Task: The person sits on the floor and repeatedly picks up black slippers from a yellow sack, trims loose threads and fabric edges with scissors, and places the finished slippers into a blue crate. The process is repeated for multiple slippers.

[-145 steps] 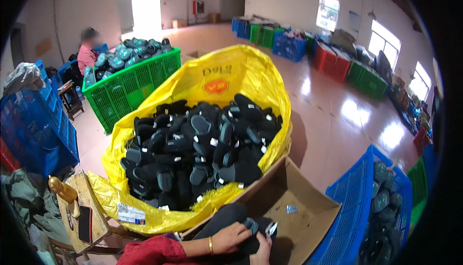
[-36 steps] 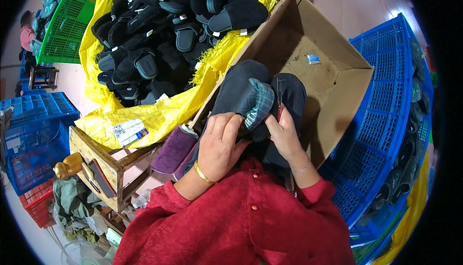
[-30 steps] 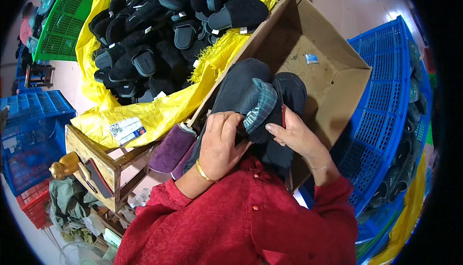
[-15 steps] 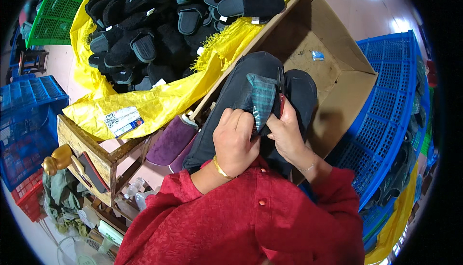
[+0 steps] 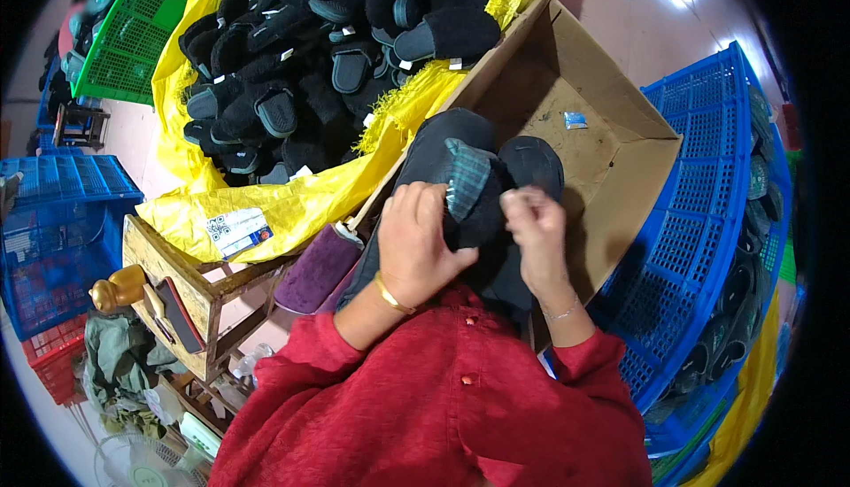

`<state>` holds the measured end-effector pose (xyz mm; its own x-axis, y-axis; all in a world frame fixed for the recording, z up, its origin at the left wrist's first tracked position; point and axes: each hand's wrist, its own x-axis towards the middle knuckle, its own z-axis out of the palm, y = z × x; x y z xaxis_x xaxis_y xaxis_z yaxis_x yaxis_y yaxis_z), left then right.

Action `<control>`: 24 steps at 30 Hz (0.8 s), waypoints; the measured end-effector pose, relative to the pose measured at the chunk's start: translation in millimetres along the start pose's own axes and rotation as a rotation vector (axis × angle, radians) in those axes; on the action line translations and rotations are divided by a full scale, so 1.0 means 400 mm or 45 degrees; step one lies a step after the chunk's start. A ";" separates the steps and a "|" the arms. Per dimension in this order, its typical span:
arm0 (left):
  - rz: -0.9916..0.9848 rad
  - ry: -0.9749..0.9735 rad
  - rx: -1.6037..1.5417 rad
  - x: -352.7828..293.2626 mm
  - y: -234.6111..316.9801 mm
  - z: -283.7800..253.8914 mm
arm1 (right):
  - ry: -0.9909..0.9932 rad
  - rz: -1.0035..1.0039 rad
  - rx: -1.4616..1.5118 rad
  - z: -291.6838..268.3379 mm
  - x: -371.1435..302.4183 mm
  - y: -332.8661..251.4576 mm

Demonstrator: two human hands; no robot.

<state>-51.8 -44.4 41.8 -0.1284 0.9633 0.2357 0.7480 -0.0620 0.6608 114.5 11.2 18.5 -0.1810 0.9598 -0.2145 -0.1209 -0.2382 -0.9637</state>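
On my dark-trousered lap lies a black fluffy slipper (image 5: 482,221) with a green plaid fabric part (image 5: 469,177) showing at its far end. My left hand (image 5: 418,243) rests over its near left side, fingers bent onto it and the thumb stretched to the right. Just right of the slipper and apart from it, my right hand (image 5: 536,226) is raised with its fingers curled in. That hand is slightly smeared by motion, and whatever it may hold is hidden. No scissors can be made out.
A yellow sack (image 5: 328,208) heaped with black slippers (image 5: 292,71) stands ahead. Right of my knees is an open cardboard box (image 5: 611,168) holding a small blue-white packet (image 5: 575,120). Blue crates (image 5: 682,221) stand farther right. A wooden stand (image 5: 177,266) bears tools at left.
My right hand has moved up and away from the slipper, and the red-handled scissors beside it have gone from sight. My left hand has loosened from a fist, its thumb now spread.
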 end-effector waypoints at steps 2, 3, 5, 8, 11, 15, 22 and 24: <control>0.174 -0.112 -0.031 0.014 -0.024 -0.043 | 0.172 -0.039 0.037 -0.055 0.008 -0.017; 0.253 -0.220 -0.045 0.033 -0.018 -0.077 | 0.099 -0.090 -0.023 -0.049 0.002 -0.056; 0.431 -0.493 -0.193 0.076 -0.005 -0.136 | -0.016 -0.305 -0.211 -0.006 -0.018 -0.116; 0.560 -0.892 -0.316 0.126 0.009 -0.176 | -0.455 -0.705 -0.852 -0.011 -0.037 -0.153; 0.514 -1.193 -0.367 0.144 -0.007 -0.151 | -0.649 -0.395 -0.807 -0.048 -0.076 -0.111; 0.561 -1.274 -0.271 0.131 -0.030 -0.078 | -0.658 -0.143 -0.773 -0.092 -0.115 -0.051; 0.683 -1.256 -0.027 0.128 -0.050 -0.007 | -0.602 -0.270 -1.141 -0.100 -0.115 -0.023; 0.709 -1.240 0.009 0.122 -0.045 -0.006 | -0.570 -0.327 -1.123 -0.100 -0.112 -0.008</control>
<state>-72.9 3.0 43.1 0.7868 0.5953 -0.1629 0.5464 -0.5490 0.6325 162.0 -25.1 25.0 -0.6206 0.7800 -0.0802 0.5216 0.3343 -0.7849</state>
